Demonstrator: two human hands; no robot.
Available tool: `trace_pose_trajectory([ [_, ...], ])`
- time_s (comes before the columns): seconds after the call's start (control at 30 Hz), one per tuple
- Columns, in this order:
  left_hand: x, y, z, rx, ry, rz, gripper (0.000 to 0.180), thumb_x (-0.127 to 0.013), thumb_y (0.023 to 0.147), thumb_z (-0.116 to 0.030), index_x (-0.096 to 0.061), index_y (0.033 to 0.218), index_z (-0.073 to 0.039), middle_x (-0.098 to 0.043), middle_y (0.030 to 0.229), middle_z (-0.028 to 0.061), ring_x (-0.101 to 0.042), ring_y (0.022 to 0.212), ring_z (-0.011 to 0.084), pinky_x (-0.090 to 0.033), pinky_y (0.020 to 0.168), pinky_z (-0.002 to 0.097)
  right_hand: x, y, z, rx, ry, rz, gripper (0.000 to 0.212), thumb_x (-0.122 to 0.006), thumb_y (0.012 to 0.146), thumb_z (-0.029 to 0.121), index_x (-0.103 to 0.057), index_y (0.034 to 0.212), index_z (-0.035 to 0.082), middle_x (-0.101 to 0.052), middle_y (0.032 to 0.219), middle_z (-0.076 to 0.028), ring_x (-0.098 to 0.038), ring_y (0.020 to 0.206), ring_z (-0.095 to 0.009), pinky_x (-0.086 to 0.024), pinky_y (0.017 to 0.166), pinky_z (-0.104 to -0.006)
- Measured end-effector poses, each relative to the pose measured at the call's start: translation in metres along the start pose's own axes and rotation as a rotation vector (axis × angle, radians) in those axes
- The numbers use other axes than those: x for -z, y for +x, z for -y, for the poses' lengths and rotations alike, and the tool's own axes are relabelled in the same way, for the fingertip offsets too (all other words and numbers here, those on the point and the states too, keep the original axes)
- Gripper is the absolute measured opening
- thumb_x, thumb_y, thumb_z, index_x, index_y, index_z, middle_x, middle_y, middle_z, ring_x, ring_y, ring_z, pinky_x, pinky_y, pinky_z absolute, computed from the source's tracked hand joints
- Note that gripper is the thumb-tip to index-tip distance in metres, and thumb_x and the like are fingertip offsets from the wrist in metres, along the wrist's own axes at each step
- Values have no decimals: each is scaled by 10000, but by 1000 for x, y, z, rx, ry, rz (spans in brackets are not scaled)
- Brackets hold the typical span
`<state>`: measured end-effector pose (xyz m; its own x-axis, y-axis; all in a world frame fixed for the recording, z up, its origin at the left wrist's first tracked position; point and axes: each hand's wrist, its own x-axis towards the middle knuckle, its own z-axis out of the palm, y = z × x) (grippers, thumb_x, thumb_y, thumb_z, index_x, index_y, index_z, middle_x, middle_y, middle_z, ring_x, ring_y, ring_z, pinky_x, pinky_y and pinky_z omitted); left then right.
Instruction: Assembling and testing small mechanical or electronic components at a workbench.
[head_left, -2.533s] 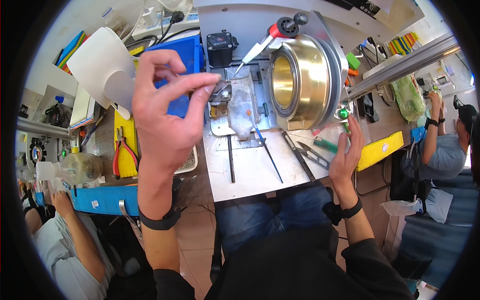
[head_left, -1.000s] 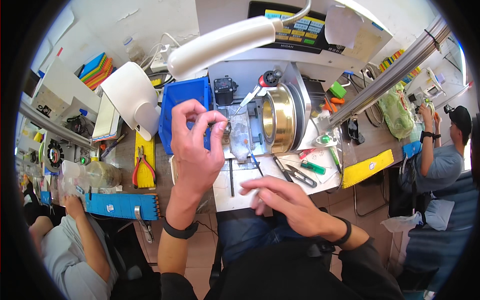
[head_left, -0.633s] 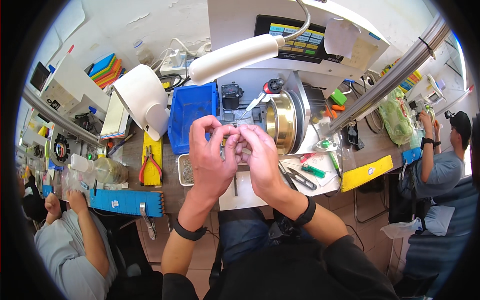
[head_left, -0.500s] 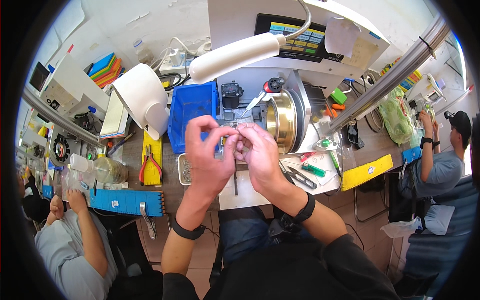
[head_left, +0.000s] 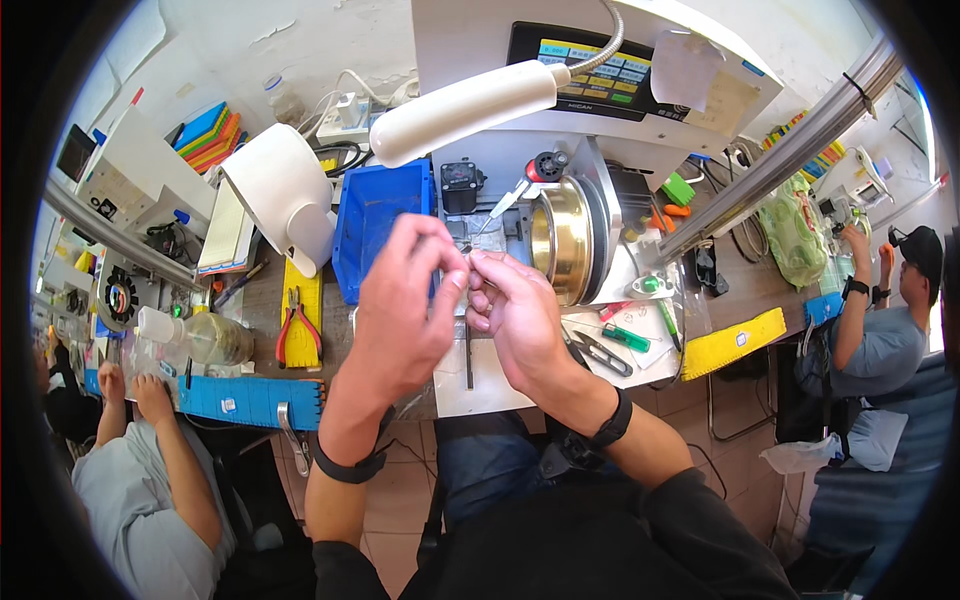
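My left hand (head_left: pixel 405 305) is raised over the front of the bench, fingers bent, with thumb and forefinger close together. Right beside it, my right hand (head_left: pixel 518 315) has its thumb and fingertips pinched together. A tiny dark thing shows at the right fingertips, too small to name. What lies between the left fingertips is hidden. Just beyond the hands is a machine with a brass-coloured drum (head_left: pixel 552 245), a small black block (head_left: pixel 462 188) and a red-topped part with a pale pointed arm (head_left: pixel 510 200). A blue bin (head_left: pixel 385 215) stands behind my left hand.
Red-handled pliers (head_left: pixel 298 328) lie on a yellow strip at left, near a clear jar (head_left: pixel 220 340). Black snips (head_left: pixel 602 352) and a green tool (head_left: pixel 626 339) lie to the right. A white lamp (head_left: pixel 470 112) hangs above. Other people work at both sides.
My left hand has turned, its looped fingers now nearer together, and its wrist has shifted left and down. The right hand stays nearly in place, still pinching.
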<state>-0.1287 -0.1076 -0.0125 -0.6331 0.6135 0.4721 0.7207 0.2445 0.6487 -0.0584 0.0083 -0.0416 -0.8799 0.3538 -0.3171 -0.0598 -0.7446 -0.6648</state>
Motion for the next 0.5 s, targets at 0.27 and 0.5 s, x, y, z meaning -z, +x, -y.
trace_pose_trajectory([
  [0.27, 28, -20, -30, -53, 27, 110, 87, -745, 727, -67, -709, 804, -86, -616, 934, 44, -605, 792, 249, -477, 658, 350, 4, -1, 3, -21, 46, 23, 94, -598, 929, 128, -573, 882, 51, -499, 758, 11, -434, 605, -57, -345, 511, -224],
  [0.5, 0, 5, 18, -313, 346, -265, 293, -795, 670, -46, -770, 941, -156, -626, 972, 20, -544, 814, 214, -448, 727, 343, 3, -11, 4, -46, 74, 28, 82, -594, 934, 131, -565, 892, 66, -491, 773, 14, -427, 599, -61, -341, 506, -224],
])
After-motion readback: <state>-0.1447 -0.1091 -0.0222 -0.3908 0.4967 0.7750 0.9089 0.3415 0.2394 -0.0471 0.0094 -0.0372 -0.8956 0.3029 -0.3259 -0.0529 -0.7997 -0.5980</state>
